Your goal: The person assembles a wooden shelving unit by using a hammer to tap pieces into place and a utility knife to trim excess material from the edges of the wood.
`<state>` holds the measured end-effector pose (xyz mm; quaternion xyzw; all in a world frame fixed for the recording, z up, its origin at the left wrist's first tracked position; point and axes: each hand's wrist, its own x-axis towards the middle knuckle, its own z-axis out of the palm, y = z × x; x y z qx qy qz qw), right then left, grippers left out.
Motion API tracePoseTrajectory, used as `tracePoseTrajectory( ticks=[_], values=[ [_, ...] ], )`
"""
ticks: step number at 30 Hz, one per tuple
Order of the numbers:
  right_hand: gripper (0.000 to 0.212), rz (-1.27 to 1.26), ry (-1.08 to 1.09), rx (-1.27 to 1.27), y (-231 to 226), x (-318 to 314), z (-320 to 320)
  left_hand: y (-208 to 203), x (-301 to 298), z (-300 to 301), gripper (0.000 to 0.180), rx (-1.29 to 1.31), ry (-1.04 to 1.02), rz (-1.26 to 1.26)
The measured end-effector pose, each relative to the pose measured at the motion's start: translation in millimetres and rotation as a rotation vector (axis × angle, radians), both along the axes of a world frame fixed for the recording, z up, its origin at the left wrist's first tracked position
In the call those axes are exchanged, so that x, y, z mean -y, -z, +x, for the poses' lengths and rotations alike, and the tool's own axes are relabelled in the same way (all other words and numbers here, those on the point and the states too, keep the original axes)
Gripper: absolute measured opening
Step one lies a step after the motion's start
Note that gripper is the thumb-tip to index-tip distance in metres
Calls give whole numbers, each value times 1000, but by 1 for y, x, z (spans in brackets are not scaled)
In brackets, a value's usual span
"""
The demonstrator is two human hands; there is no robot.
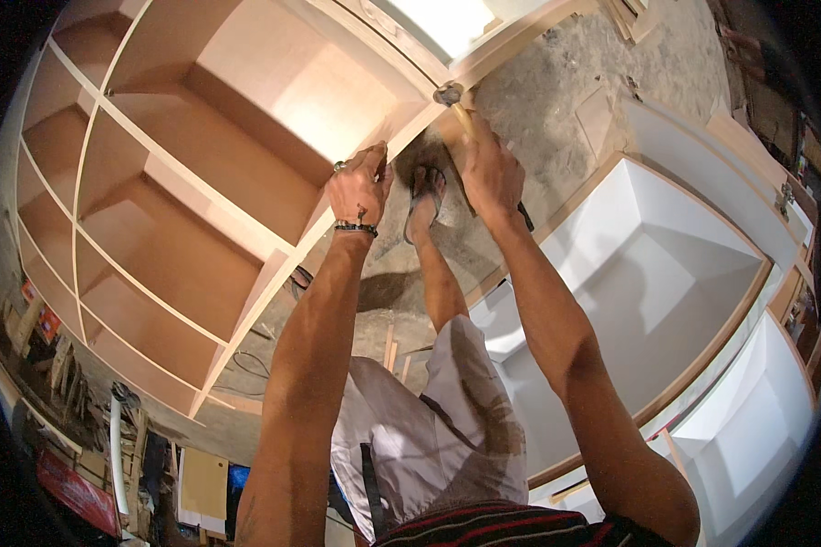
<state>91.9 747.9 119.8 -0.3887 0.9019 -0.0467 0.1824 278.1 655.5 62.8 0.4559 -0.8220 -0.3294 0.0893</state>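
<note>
Head cam: hammer head up at frame corner, R hand on handle, L hand lower on same rail

Head view, key relation: the hammer [449,95] lies up & slightly left of the R hand [493,178], its metal head over the corner where the pale rail [418,126] of the open cabinet [201,237] meets the next length of frame. Touching or just above? Can't tell. Handle's long axis runs from that corner down-right thru the fist, dark butt poking out below; approx. square to the rail, which slants from upper right to lower left. R hand is nearer the head; L hand [358,187] sits farther down the rail, left of & below the head, clear of it.

Hand states: R hand closed round the handle, fingers wrapped. L hand half-curled at the rail, knuckles up, w/ bracelet & ring; gripping the wood or pinching smth small btw fingertips, can't tell.

Looks: hammer has a dull grey head, small & rounded from here, exact shape unclear; yellowish handle nr the head, dark at the butt. Rail is thin, pale, unpainted; cabinet inside is brown w/ divided bays. White-lined box [693,264] w/ brown edging to the right; grey concrete floor [556,100] btw the two.
</note>
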Motion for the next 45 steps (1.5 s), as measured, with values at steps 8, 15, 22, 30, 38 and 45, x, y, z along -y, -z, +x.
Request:
tracePoseTrajectory(
  ticks=[8, 15, 22, 30, 38, 45],
  values=[
    [42, 66, 115, 154, -17, 15, -4, 0, 3, -1, 36, 11, -12, -36],
    [36, -213, 226, 161, -24, -18, 6, -13, 9, -46, 49, -77, -205, 247],
    [36, -201, 612, 326, -27, -131, 53, -10, 45, -130, 42, 3, -457, 624],
    [38, -188, 653, 374, -27, -188, 86, 11, 48, -130, 34, -81, -498, 671],
    [29, -226, 769, 501, -15, -172, 73, 13, 47, -123, 22, -192, -498, 721],
    [33, -294, 655, 489, -10, -119, 31, -14, 12, -97, 31, -111, -135, 164]
  ],
)
